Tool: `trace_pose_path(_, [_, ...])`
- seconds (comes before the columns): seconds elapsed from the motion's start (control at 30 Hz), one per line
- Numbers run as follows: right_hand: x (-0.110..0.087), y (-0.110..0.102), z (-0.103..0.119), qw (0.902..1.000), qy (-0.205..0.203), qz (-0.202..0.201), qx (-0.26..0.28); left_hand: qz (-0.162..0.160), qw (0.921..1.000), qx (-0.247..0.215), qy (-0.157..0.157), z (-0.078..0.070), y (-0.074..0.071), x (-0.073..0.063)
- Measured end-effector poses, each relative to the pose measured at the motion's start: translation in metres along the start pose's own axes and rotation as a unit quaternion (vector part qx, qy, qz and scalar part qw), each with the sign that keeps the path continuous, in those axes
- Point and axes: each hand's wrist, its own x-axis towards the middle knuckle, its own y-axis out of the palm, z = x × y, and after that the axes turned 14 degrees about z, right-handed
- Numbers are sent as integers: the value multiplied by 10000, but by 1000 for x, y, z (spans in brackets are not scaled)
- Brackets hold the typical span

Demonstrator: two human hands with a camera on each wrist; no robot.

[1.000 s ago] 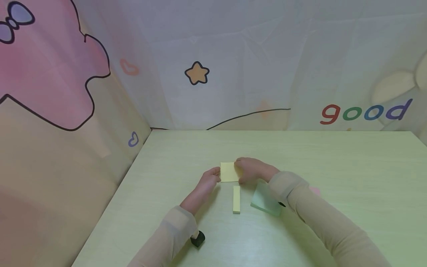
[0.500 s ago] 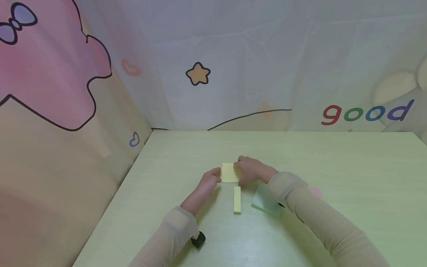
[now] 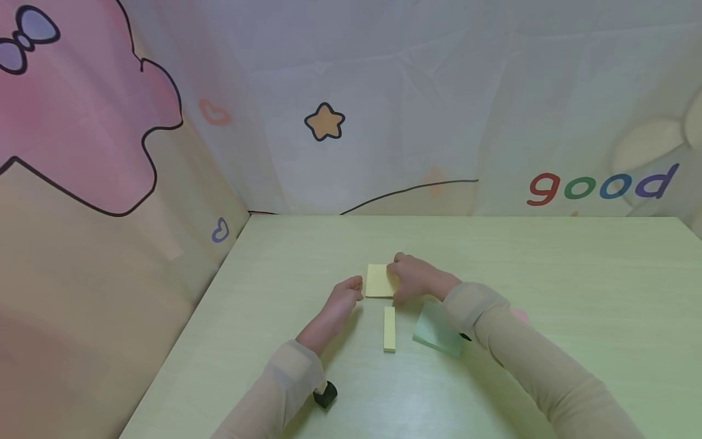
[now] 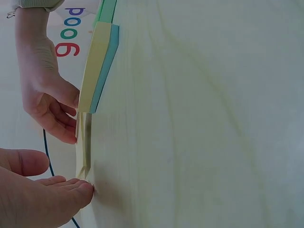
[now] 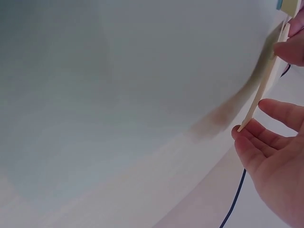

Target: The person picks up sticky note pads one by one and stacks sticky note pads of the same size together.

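Observation:
A square yellow sticky note pad (image 3: 378, 281) lies mid-table, and my right hand (image 3: 415, 278) grips its right side between thumb and fingers. Part of the pad is hidden under that hand. Just off its left edge is my left hand (image 3: 344, 297), fingers fairly straight and thumb apart in the left wrist view; a narrow gap shows between hand and pad in the head view. Nearer to me sits a slim yellow strip pad (image 3: 389, 329). In the left wrist view a yellow block (image 4: 95, 66) has a blue layer along one side.
A pale green sticky note pad (image 3: 437, 329) lies askew beneath the right forearm, partly covered. Beyond the right sleeve (image 3: 526, 353) a bit of a pink item (image 3: 519, 314) shows. A printed cloth (image 3: 384, 122) hangs behind the table (image 3: 576, 274).
The square pad has shifted slightly right and away from me with the right hand. A small gap has appeared between it and the left hand, which has hardly moved.

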Motion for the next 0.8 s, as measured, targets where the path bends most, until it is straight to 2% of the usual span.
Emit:
trace_pose_path(0.4, [-7, -1, -7, 9990, -226, -382, 18, 85, 9999, 28, 93, 2, 0, -3])
trace_pose_path(0.8, [-19, 1, -10, 9989, -171, -321, 288, 28, 10000, 6, 93, 1, 1, -5])
